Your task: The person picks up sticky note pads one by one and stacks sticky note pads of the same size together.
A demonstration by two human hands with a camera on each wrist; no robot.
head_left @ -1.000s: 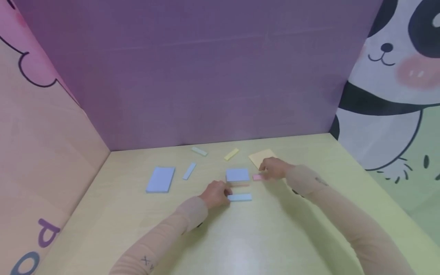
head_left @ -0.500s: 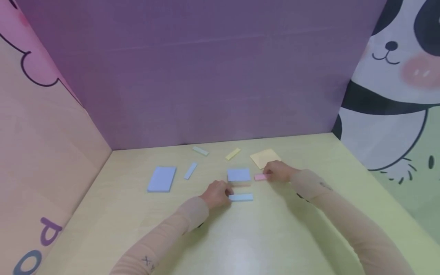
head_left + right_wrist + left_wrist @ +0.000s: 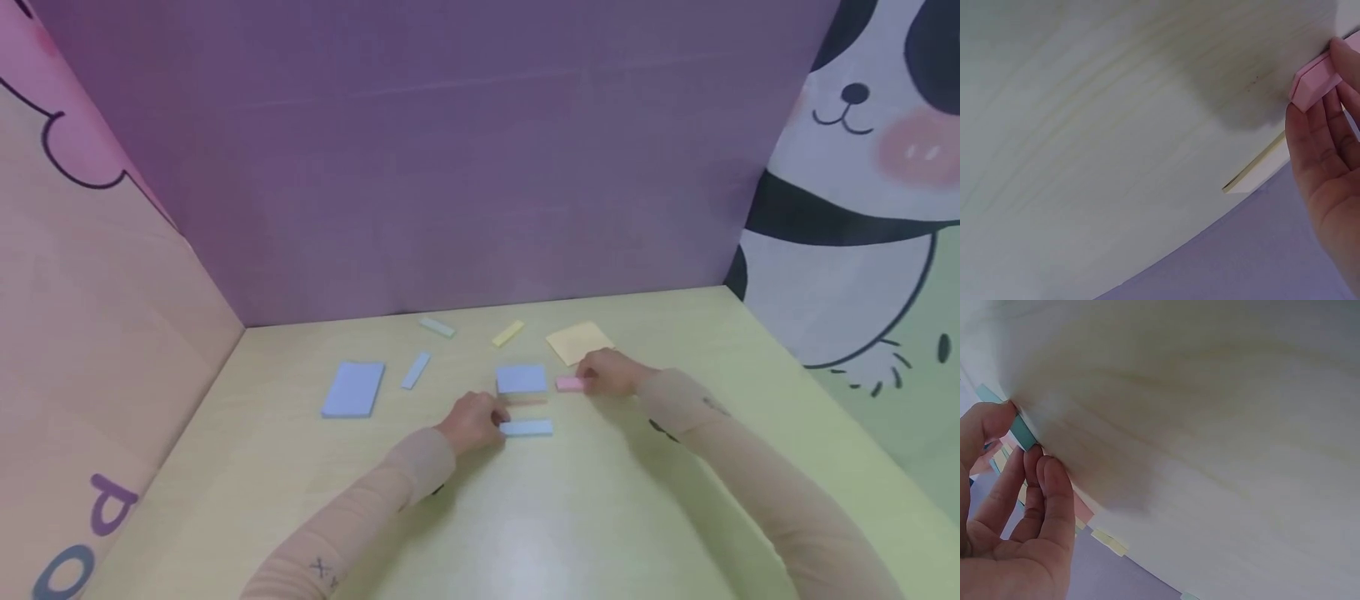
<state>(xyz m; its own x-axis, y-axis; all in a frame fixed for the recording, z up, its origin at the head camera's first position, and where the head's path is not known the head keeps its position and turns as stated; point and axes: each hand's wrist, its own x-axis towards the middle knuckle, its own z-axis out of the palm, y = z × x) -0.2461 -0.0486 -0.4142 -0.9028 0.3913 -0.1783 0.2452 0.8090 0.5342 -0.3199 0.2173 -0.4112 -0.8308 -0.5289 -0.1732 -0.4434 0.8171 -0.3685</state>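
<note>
My left hand [image 3: 474, 421] pinches the left end of a narrow light-blue sticky-note pad [image 3: 527, 428], which looks teal between thumb and fingers in the left wrist view [image 3: 1022, 433]. At the right, my right hand [image 3: 613, 373] holds the right part of a narrow pink sticky-note pad [image 3: 570, 384]; the right wrist view shows thumb and fingertips on this pink pad [image 3: 1315, 84]. A purple-blue pad [image 3: 521, 379] lies between the hands, with a thin orange strip [image 3: 531, 402] along its near edge. Fingers hide part of both held pads.
A larger purple-blue pad [image 3: 354, 389] lies at the left, beside a slim blue strip [image 3: 416, 371]. Farther back are a pale green strip [image 3: 437, 327], a yellow strip [image 3: 508, 334] and a square light-orange pad [image 3: 577, 342]. A purple wall [image 3: 480, 167] rises behind the table.
My right hand has shifted slightly to the right, and more of the pink pad shows. The left hand stays at the end of the light-blue pad.
</note>
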